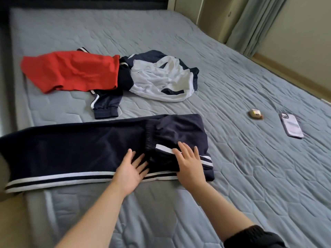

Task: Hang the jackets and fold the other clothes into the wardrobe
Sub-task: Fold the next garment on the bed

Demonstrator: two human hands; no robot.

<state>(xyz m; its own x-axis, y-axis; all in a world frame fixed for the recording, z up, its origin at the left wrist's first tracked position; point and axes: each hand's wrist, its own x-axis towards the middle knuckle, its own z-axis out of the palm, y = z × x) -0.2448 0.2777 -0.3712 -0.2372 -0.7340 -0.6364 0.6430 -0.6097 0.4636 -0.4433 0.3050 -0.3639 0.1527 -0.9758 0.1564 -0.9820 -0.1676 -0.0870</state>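
Note:
Navy track pants (75, 149) with white side stripes lie flat across the near part of the bed, legs running left, one end folded over at the right. My left hand (131, 171) lies flat, fingers spread, on the pants near the lower stripe. My right hand (189, 162) presses flat on the folded-over part, just beside the left hand. Farther back lie a red garment (71, 71) and a crumpled navy and white jacket (161, 79), its navy sleeve (105, 107) reaching toward the pants.
The clothes rest on a grey-blue quilted mattress (241, 185). A phone (292, 125) in a pale case and a small round golden object (256, 114) lie at the right. A curtain (258, 24) and wall run along the far right side.

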